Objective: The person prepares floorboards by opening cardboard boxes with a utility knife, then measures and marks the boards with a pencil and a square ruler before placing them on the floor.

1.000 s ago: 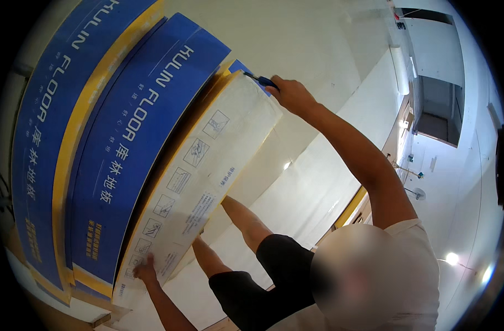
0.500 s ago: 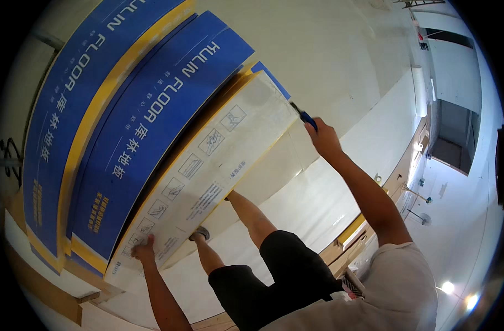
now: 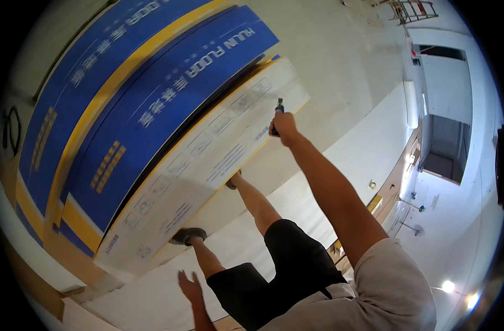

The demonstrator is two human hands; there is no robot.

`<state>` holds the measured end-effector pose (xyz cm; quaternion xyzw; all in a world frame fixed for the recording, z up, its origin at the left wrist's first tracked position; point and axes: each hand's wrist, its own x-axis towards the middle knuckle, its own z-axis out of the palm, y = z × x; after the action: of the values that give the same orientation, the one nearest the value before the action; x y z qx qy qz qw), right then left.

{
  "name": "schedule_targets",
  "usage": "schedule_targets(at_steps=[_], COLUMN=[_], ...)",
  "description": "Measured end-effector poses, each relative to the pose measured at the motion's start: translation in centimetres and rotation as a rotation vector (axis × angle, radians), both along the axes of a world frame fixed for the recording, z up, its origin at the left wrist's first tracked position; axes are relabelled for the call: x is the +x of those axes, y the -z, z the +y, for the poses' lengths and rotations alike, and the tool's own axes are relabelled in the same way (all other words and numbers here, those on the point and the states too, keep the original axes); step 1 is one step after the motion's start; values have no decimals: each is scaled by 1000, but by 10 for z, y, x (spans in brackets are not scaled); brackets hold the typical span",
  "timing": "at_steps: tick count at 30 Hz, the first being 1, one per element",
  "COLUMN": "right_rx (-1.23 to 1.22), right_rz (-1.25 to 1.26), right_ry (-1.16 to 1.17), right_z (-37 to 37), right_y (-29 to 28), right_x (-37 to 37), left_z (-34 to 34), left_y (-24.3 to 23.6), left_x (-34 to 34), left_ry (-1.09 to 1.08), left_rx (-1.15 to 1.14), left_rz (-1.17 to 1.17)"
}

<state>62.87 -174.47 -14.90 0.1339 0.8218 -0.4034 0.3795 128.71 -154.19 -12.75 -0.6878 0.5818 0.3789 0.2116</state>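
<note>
A long carton lies in front of me, its pale printed side [image 3: 208, 165] bearing small line drawings. Behind that side rises a blue panel [image 3: 175, 83] with yellow edging, and a dark slit runs between the two. Farther left is another blue carton panel [image 3: 92, 60]. My right hand [image 3: 285, 126] is closed around a utility knife [image 3: 279, 105] with a dark blue handle, above the far right part of the pale side. Apart from the carton, near my leg, my left hand [image 3: 191, 288] is open, fingers spread, holding nothing.
My shod foot [image 3: 188, 236] stands close beside the carton's near side. White sheeting [image 3: 301, 193] covers the floor to the right. A roll of tape [image 3: 372, 185] lies there, a ladder [image 3: 412, 12] at the far right, and a black cable [image 3: 12, 129] at far left.
My right hand has drawn the knife back from the carton's far corner toward me and left. My left hand has let go of the carton's pale side and moved right. The view has shifted.
</note>
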Motion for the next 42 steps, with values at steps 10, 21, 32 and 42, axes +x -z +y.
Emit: schedule_targets(at_steps=[10,21,32,42], right_rx=[-142,-48,-49,-7], right_rz=[-262,-1087,489,578], right_ry=[36,-461,-1591,-2271], right_z=[9,22,-42,68], right_y=[5,43,30,50], right_x=[401,944,849,834], left_z=[99,129,114,117], left_y=[17,5,-16,-11], left_x=[56,70,108,99], left_ry=[-622,-945,-980,-844], left_rx=[400,365,331,339], left_rz=[-73,315,58,2])
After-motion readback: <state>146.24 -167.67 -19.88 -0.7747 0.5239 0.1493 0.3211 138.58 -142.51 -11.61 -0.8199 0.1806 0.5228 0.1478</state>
